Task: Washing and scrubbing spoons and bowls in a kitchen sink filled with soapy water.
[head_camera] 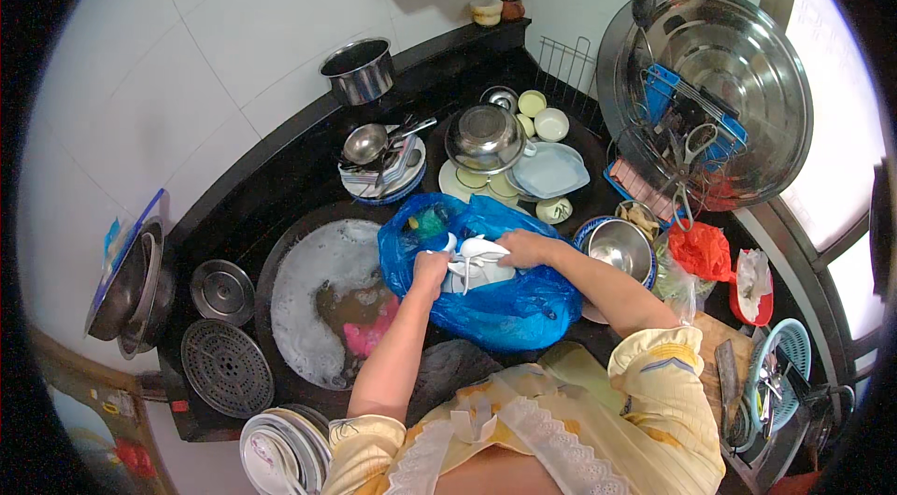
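Note:
A blue plastic bag [504,316] lies in front of me with its mouth spread, and white dishes [490,276] show inside it. Both my hands are at the opening. My right hand [525,248] is closed on white ceramic spoons [483,248]. At the opening's left side, my left hand [430,272] has its fingers curled at the white pieces; which piece it grips is partly hidden. Left of the bag, a large round wok [308,299] holds foamy water, with a pink cloth [366,332] partly in it.
Behind the bag stand a steel bowl [485,138], small bowls and plates [550,169]. A plate stack with a ladle [366,143] is back left. Stacked bowls [270,456] stand lower left. At right are a steel pot [620,250], a cleaver [727,379] on a wooden board and a blue basket [799,348].

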Available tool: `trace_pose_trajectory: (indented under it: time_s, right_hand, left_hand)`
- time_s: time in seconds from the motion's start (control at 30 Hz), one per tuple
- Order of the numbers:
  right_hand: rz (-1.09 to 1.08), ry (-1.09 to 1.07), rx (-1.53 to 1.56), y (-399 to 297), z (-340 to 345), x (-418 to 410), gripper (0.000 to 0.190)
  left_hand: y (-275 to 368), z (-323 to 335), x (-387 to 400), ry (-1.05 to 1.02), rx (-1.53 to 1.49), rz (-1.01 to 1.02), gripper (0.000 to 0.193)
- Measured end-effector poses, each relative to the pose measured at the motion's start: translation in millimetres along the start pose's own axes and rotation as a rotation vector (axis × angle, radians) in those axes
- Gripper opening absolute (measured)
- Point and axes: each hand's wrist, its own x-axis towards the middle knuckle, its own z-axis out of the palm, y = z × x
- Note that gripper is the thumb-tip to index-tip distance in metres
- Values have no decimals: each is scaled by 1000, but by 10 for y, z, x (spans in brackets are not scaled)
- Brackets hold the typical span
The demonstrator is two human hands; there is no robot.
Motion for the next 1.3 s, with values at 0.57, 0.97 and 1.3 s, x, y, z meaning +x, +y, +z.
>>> trace_pose_trajectory:
  time_s: [0.57, 0.97, 1.3]
  right_hand:
    - [-19, 84, -72, -78, 24, -72, 43]
    - [-118, 107, -83, -104, 28, 200, 34]
    - [-41, 154, -249, -225, 53, 10, 35]
  left_hand:
    - [-157, -240, -176, 36, -140, 133, 17]
    - [-16, -192, -431, -90, 505, 319, 19]
    - [493, -463, -36, 767, 1051, 334, 29]
